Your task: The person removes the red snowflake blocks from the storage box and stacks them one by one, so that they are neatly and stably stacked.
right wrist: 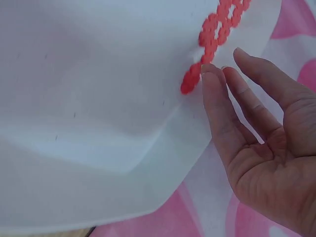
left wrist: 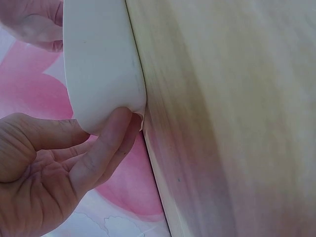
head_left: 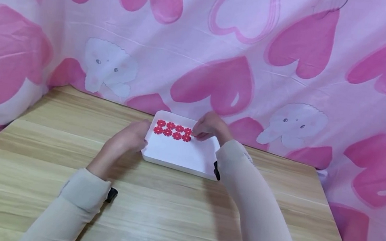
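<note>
A white shallow tray [head_left: 177, 155] sits on the wooden table, with several red flower-shaped discs [head_left: 167, 132] in two rows along its far side. My left hand [head_left: 129, 134] holds the tray's left end; in the left wrist view, the thumb and fingers [left wrist: 106, 148] pinch its corner from outside. Over the far right part of the tray is my right hand [head_left: 210, 127], its fingertips right at the end of the rows. The right wrist view has a red disc [right wrist: 190, 79] beside those fingertips, with the thumb held apart from the fingers.
A light wood-grain table [head_left: 151, 216] reaches under both forearms. Behind it hangs a pink curtain [head_left: 195, 47] with hearts and white animal figures, close past the tray's far edge. Dark wrist devices [head_left: 112, 195] show at the cuffs.
</note>
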Motion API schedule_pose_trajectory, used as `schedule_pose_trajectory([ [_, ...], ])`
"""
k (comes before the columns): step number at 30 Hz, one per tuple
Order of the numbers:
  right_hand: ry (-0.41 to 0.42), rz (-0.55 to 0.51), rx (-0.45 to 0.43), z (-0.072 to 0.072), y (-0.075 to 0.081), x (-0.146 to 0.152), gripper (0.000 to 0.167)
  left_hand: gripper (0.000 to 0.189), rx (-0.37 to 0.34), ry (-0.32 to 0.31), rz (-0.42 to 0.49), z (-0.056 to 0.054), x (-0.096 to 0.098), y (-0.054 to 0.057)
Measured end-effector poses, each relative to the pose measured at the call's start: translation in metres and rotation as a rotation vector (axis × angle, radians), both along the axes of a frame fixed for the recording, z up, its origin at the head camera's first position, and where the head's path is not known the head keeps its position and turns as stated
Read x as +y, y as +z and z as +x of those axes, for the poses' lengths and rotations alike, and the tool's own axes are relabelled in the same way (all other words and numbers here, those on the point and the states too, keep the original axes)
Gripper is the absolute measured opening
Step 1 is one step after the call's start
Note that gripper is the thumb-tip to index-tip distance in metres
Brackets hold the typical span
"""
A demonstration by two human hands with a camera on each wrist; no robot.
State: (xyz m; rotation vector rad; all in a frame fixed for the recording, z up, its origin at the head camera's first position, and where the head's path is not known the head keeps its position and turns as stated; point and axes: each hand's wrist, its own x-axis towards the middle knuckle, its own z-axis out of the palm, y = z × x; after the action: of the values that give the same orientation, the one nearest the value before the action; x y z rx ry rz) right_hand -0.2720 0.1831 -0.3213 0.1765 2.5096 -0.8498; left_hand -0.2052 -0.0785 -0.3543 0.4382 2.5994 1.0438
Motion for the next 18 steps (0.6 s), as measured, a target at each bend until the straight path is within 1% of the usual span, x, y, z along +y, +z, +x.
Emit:
schedule_pose_trajectory([
  [2, 0.010, 0.026, 0.005, -0.001, -0.002, -0.006, 0.018, 0.050, -0.009, 0.004, 0.010, 0.000, 0.001, 0.000],
  [4, 0.016, 0.066, 0.011, -0.002, -0.005, -0.012, 0.015, 0.051, -0.004, 0.001, 0.016, 0.000, 0.002, 0.000],
  [7, -0.006, 0.107, 0.018, -0.004, -0.008, -0.019, 0.013, 0.052, -0.014, 0.005, 0.022, 0.000, 0.002, -0.001],
  [8, -0.018, 0.117, 0.016, -0.005, -0.009, -0.021, 0.013, 0.052, -0.006, 0.003, 0.019, 0.000, 0.002, -0.001],
  [9, -0.029, 0.125, 0.011, -0.006, -0.010, -0.023, 0.014, 0.051, 0.004, 0.000, 0.012, 0.000, 0.003, -0.001],
  [13, -0.053, 0.140, -0.001, -0.007, -0.013, -0.029, 0.021, 0.049, -0.010, 0.011, 0.023, 0.000, 0.001, -0.003],
  [16, -0.038, 0.158, 0.007, -0.007, -0.015, -0.033, 0.026, 0.049, -0.017, 0.015, 0.025, -0.001, 0.001, -0.003],
  [18, -0.022, 0.170, 0.017, -0.007, -0.016, -0.035, 0.028, 0.050, -0.013, 0.018, 0.005, -0.001, 0.001, -0.002],
])
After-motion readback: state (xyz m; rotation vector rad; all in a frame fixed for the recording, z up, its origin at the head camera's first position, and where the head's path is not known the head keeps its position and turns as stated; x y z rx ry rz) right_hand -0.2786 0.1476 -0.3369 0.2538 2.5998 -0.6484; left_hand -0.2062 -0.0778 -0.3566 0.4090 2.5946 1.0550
